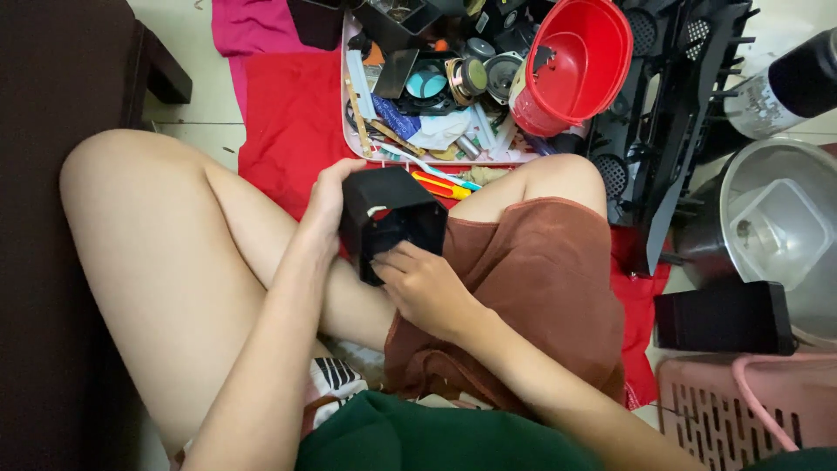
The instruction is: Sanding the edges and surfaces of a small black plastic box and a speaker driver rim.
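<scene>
The black box (390,218), a small open-sided plastic housing, sits in both your hands just above your lap, between your bent knees. Your left hand (324,205) clasps its left wall, fingers curled round the back; your right hand (425,288) grips the lower front edge, fingertips hooked into the opening. The housing looks empty apart from a pale scrap inside, so the work seems to be at an early or middle stage, with nothing visibly fitted yet. Beyond your knees, on a red cloth (288,113), lies a tray (347,105) crowded with loose speaker cones (471,77), tools and scraps. A tilted red bucket (582,61) lies just behind it.
</scene>
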